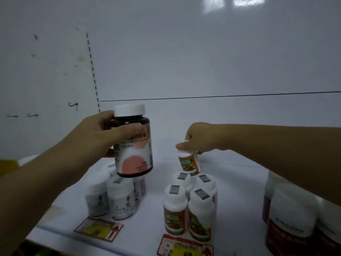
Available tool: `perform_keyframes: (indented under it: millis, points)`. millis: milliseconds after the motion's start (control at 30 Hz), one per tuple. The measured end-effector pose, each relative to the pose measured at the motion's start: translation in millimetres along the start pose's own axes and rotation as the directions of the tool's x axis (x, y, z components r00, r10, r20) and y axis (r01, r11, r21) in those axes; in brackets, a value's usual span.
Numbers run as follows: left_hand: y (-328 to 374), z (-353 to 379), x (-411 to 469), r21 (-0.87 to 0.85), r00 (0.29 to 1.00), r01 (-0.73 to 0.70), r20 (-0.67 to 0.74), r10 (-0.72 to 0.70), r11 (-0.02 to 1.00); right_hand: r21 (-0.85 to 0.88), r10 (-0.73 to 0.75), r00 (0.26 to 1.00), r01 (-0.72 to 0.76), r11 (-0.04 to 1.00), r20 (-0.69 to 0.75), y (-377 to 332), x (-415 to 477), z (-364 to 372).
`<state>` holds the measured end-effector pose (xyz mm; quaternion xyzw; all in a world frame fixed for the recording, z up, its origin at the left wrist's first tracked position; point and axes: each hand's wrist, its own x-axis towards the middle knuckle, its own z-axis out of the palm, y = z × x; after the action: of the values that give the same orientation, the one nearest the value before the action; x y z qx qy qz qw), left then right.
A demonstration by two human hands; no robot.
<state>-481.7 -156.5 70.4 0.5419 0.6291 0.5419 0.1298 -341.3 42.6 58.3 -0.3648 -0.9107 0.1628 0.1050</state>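
My left hand [100, 133] grips a dark brown bottle [134, 150] with a white cap and a pink and white label, held upright above the shelf. My right hand [199, 138] pinches the white cap of a small white bottle [190, 163] with an orange and green label. That small bottle hangs tilted just above the back of a cluster of matching orange-labelled bottles [190, 204].
A group of white bottles with grey labels [114, 198] stands below the dark bottle. Larger dark red bottles [291, 218] stand at the right edge. Price tags [98, 230] line the white shelf's [238, 182] front edge. A white back panel rises behind.
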Motion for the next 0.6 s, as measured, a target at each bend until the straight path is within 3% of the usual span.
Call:
perform_keyframes:
  millis: [167, 267, 333, 400, 433, 500, 533, 600]
  points:
    - [-25.1, -23.7, 23.7, -0.025, 0.987, -0.093, 0.131, 0.095, 0.995, 0.112, 0.113, 0.985, -0.127, 0.986, 0.127, 1.4, 0.5, 20.9]
    - [-31.8, -43.4, 32.7, -0.074, 0.982, -0.111, 0.143, 0.121, 0.991, 0.080, 0.198, 0.966, -0.214, 0.974, 0.169, -1.5, -3.8, 36.5]
    - [-33.8, -61.0, 36.6, -0.093, 0.982, -0.112, 0.140, 0.125, 0.989, -0.047, 0.234, 0.966, -0.230, 0.972, 0.114, -8.4, -9.2, 35.5]
    - [-40.1, -83.6, 40.3, -0.072, 0.986, -0.117, 0.113, 0.124, 0.991, -0.096, 0.174, 0.982, -0.180, 0.979, -0.068, -30.8, -8.7, 28.4]
    - [-44.9, -95.1, 43.0, -0.047, 0.987, -0.124, 0.095, 0.128, 0.991, 0.079, 0.135, 0.976, -0.123, 0.989, -0.169, -51.3, -7.2, 26.2]
    - [-55.9, -117.4, 47.9, 0.011, 0.988, -0.137, 0.071, 0.136, 0.991, 0.534, 0.092, 0.961, 0.064, 0.843, -0.261, -105.4, -3.5, 28.3]
    - [-61.6, -127.6, 49.3, 0.043, 0.989, -0.137, 0.063, 0.134, 0.990, 0.649, 0.047, 0.961, 0.148, 0.746, -0.272, -131.5, 0.4, 30.5]
    - [-74.6, -145.5, 49.8, 0.120, 0.987, -0.156, 0.056, 0.150, 0.980, 0.650, -0.084, 0.958, 0.249, 0.718, -0.274, -180.3, 6.6, 40.0]
